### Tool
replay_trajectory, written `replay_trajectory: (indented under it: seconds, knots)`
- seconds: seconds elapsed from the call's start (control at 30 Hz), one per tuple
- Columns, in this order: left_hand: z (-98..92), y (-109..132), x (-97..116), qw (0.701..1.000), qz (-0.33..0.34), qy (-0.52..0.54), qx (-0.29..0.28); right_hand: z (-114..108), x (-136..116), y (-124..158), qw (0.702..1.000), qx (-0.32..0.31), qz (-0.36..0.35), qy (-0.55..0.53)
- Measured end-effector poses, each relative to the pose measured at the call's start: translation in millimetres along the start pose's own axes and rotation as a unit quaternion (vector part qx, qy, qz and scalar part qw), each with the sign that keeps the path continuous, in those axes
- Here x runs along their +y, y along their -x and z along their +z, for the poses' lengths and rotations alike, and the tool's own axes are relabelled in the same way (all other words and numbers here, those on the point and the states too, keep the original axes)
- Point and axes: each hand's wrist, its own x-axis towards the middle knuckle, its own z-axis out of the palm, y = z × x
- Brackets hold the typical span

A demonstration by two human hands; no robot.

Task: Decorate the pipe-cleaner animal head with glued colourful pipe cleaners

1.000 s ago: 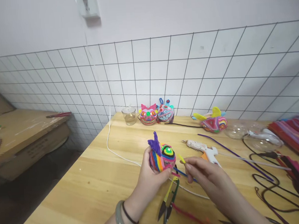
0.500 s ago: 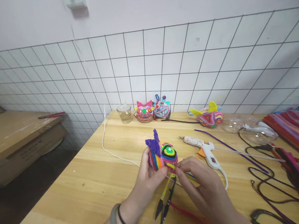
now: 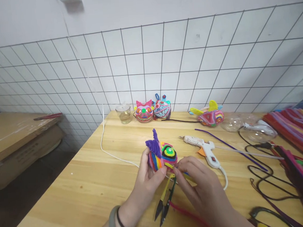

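Note:
My left hand (image 3: 152, 175) is wrapped round a small ball-shaped pipe-cleaner animal head (image 3: 157, 161) with purple pointed ears, rainbow stripes and a green-centred eye. The fingers of my right hand (image 3: 197, 179) pinch a short yellow pipe cleaner (image 3: 168, 166) against the lower front of the head. Just below the hands, thread snips (image 3: 164, 202) with dark blades lie on the table. A pink pipe cleaner (image 3: 187, 214) runs under my right wrist.
A white hot glue gun (image 3: 207, 151) lies to the right, near a purple pipe cleaner (image 3: 229, 146) and a black cord (image 3: 262, 188). Finished heads (image 3: 144, 112), a glass cup (image 3: 124, 114) and clear plastic shells (image 3: 236, 123) stand along the wall. Pipe-cleaner bundles (image 3: 290, 131) fill the right side.
The view has shifted slightly, so everything sits a little further left. My right fingers have moved the yellow pipe cleaner closer against the head; both hands keep their grip.

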Motion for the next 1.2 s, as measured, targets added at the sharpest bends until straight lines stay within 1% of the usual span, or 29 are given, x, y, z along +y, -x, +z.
replay_trajectory:
  seconds: [0.2,0.4,0.57,0.7,0.87,1.03,1.2]
  knots:
    - [-0.4,-0.4,-0.8,1.000,-0.004,-0.004,0.019,0.8,0.1,-0.6,1.000,0.004,-0.005,0.008]
    - [0.6,-0.6,0.1,1.000,-0.006,0.002,0.018,1.5,0.4,-1.4,1.000,0.000,-0.007,0.011]
    - [0.9,-0.8,0.2,0.999,-0.015,0.006,0.036,2.1,0.4,-1.3,1.000,0.002,-0.008,0.019]
    - [0.7,-1.9,-1.4,0.999,-0.006,-0.004,0.043,3.4,0.3,-0.7,1.000,0.004,-0.009,0.024]
    - [-0.3,-3.0,-4.5,0.999,0.012,-0.009,0.039,4.1,0.7,0.1,1.000,0.002,-0.006,0.019]
    - [-1.1,-3.3,-5.7,0.999,0.014,-0.011,0.041,4.2,0.6,-0.1,1.000,0.004,-0.003,0.015]
    - [-1.8,-4.0,-7.2,0.998,0.003,-0.012,0.063,5.7,1.3,0.2,1.000,0.003,-0.001,0.008]
